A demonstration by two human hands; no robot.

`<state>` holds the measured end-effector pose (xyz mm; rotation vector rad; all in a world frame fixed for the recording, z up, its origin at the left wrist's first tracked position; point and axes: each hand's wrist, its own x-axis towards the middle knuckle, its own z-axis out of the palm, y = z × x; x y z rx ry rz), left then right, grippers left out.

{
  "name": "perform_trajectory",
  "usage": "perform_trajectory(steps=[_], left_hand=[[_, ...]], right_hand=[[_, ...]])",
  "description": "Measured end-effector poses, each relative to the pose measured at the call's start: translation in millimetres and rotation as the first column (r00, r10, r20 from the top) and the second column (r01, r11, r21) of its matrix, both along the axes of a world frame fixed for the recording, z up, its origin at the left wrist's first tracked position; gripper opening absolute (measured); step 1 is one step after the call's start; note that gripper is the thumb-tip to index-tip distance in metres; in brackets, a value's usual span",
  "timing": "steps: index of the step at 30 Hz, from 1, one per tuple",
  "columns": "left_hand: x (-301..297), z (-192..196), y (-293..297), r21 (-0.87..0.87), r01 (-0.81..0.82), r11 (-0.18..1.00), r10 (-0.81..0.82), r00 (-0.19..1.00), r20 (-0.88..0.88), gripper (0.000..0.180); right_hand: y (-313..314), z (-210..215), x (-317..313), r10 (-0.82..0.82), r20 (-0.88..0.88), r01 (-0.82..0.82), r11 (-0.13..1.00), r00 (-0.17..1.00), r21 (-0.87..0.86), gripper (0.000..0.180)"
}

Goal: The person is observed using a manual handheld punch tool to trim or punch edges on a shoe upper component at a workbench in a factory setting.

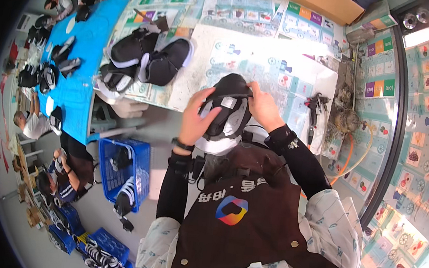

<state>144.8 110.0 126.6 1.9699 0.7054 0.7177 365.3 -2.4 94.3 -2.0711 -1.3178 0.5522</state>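
Note:
Close to my body, at the table's near edge, I hold a black-and-white shoe [228, 87] with both hands. My left hand [198, 116] is wrapped round its left side, thumb stretched over the opening where a white label shows. On the other side my right hand [265, 107] pinches the upper rim with bent fingers. The far underside of the shoe is hidden. To the left on the table lies a cluster of black shoes with white soles, among them a black shoe [165, 61].
A spray gun [316, 106] with hoses hangs at the table's right end. Left of me stands a blue basket [140, 176] with shoes inside. Beyond it is a blue table [86, 96] carrying more shoes. Several people work at left. A cardboard box [322, 5] sits at the back.

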Motion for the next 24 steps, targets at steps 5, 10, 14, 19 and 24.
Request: perform_trajectory(steps=[5,10,14,19,24], left_hand=[[9,-75,-18,0.078,-0.028,0.997,0.044,0.975,-0.218,0.034],[-3,-107,-19,-0.037,0.105,0.994,-0.111,0.949,-0.295,0.025],[-5,-115,-20,-0.092,0.138,0.986,-0.158,0.951,-0.267,0.021],[5,-115,-12,-0.011,0.170,0.985,-0.165,0.933,-0.321,0.020],[5,-111,-16,-0.054,0.193,0.980,-0.200,0.943,-0.266,0.050]], right_hand=[[-36,-57,-6,0.089,-0.047,-0.084,0.991,0.995,0.103,0.029],[-63,-91,-8,0.090,-0.156,-0.065,0.986,0.984,0.154,0.030],[-74,-112,-10,0.080,-0.212,-0.060,0.994,0.974,0.096,0.029],[-68,-111,-5,0.036,-0.307,-0.030,0.999,0.951,0.024,0.028],[-71,-88,-3,0.081,-0.173,-0.085,0.996,0.982,-0.012,0.033]])
